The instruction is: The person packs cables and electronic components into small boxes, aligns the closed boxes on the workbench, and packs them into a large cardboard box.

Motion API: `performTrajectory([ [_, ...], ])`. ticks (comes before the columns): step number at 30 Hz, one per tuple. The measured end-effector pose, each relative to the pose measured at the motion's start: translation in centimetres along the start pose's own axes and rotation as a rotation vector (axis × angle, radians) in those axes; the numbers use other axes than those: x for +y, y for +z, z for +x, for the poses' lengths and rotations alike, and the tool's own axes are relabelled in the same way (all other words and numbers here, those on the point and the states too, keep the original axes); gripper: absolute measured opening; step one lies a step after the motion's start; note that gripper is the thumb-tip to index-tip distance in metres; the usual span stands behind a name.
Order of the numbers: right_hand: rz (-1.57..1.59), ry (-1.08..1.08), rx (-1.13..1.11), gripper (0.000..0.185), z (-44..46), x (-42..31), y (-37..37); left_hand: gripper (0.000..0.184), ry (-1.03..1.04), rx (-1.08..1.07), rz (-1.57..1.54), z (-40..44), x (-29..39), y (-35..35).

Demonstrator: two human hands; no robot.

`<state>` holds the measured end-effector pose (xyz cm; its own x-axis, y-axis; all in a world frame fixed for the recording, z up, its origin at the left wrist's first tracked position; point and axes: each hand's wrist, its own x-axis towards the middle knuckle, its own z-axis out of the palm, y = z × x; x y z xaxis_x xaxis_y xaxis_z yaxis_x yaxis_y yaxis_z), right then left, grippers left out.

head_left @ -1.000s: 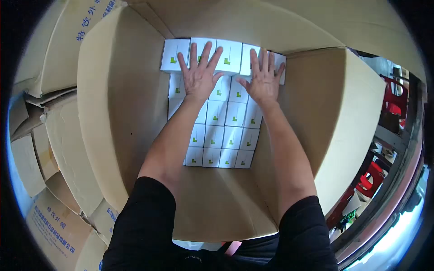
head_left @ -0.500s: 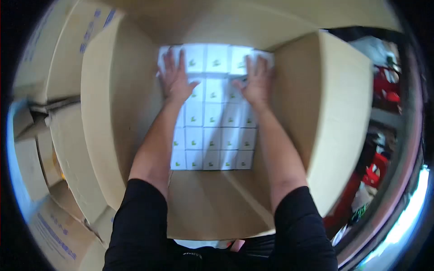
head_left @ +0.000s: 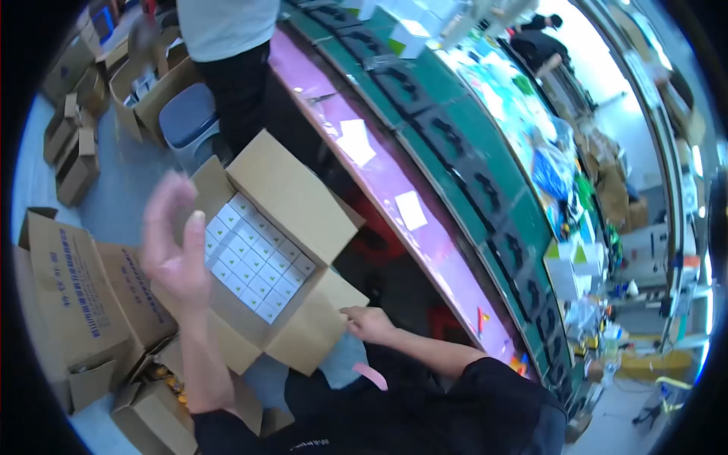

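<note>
Small white square-faced cartons [head_left: 258, 262], each with 1 green mark, form a pale grid inside a plain brown open cardboard box [head_left: 292, 197] left of centre. Blue lettering patterns a brown cardboard carton [head_left: 76, 303] at lower left. Diagonally, a long pink tabletop [head_left: 379, 182] bears 2 white paper sheets [head_left: 355, 142], beside a long green surface [head_left: 455, 98] patterned with black shapes.

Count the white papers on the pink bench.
2: one paper nearer the person in white, the other farther along the bench. More may be hidden underneath.
</note>
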<state>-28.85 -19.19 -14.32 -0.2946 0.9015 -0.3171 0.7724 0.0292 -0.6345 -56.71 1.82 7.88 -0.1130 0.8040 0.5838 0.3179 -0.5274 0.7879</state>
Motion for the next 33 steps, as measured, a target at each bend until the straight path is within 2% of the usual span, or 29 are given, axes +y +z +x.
performTrajectory([
  [1, -0.044, -0.006, 0.064, 0.036, -2.9, 0.2, -1.6, 0.039, 0.189, -0.034, -0.020, 2.6, 6.4, 0.4],
  [3, -0.044, 0.047, 0.041, 0.035, -6.6, 0.7, -4.8, 0.038, 0.531, -0.099, -0.110, 4.8, 16.5, 1.9],
  [5, -0.059, 0.078, 0.064, 0.035, -10.5, 3.1, -4.9, 0.037, 0.738, -0.166, -0.211, 4.9, 23.9, 5.4],
  [6, 0.042, 0.112, 0.042, 0.036, -11.5, 3.1, -6.7, 0.037, 0.798, -0.191, -0.250, 4.5, 26.9, 7.9],
  [9, 0.076, 0.023, 0.091, 0.036, -15.4, 5.0, -11.3, 0.035, 0.892, -0.232, -0.330, 2.7, 33.9, 15.1],
  [11, 0.021, -0.045, 0.292, 0.035, -18.6, 7.8, -14.0, 0.034, 0.957, -0.227, -0.400, 1.4, 37.4, 20.5],
  [13, 0.126, 0.041, 0.459, 0.035, -22.8, 8.9, -17.5, 0.033, 0.994, -0.248, -0.468, 0.6, 40.4, 25.3],
  [14, 0.090, 0.162, 0.438, 0.035, -25.0, 10.1, -18.9, 0.033, 1.011, -0.251, -0.500, 0.1, 41.6, 27.3],
  [15, -0.002, 0.241, 0.544, 0.036, -27.3, 11.1, -20.5, 0.032, 1.025, -0.256, -0.531, -0.4, 42.6, 28.9],
  [16, 0.085, 0.296, 0.610, 0.036, -29.2, 13.5, -20.6, 0.032, 1.042, -0.269, -0.555, -0.9, 43.5, 30.3],
  [18, 0.209, 0.551, 0.767, 0.029, -33.4, 16.3, -21.0, 0.031, 1.064, -0.289, -0.585, -2.1, 44.9, 32.0],
  [22, 0.086, 0.448, 1.138, 0.025, -40.6, 19.6, -25.5, 0.029, 1.094, -0.311, -0.637, -3.5, 48.1, 33.8],
  [23, 0.124, 0.473, 1.183, 0.030, -41.5, 20.0, -27.8, 0.029, 1.111, -0.305, -0.658, -3.5, 48.9, 34.0],
  [24, 0.023, 0.557, 1.152, 0.038, -42.8, 20.8, -30.3, 0.028, 1.129, -0.295, -0.682, -3.6, 49.6, 34.0],
  [29, -0.313, 0.555, 1.197, 0.086, -45.1, 25.3, -42.4, 0.026, 1.152, -0.192, -0.740, -0.7, 50.5, 33.3],
  [31, -0.471, 0.585, 1.094, 0.092, -44.6, 28.1, -46.6, 0.026, 1.116, -0.089, -0.682, 1.3, 49.3, 32.2],
  [33, -0.481, 0.553, 1.065, 0.092, -43.9, 31.7, -48.9, 0.025, 0.988, 0.020, -0.583, 3.5, 46.6, 31.5],
])
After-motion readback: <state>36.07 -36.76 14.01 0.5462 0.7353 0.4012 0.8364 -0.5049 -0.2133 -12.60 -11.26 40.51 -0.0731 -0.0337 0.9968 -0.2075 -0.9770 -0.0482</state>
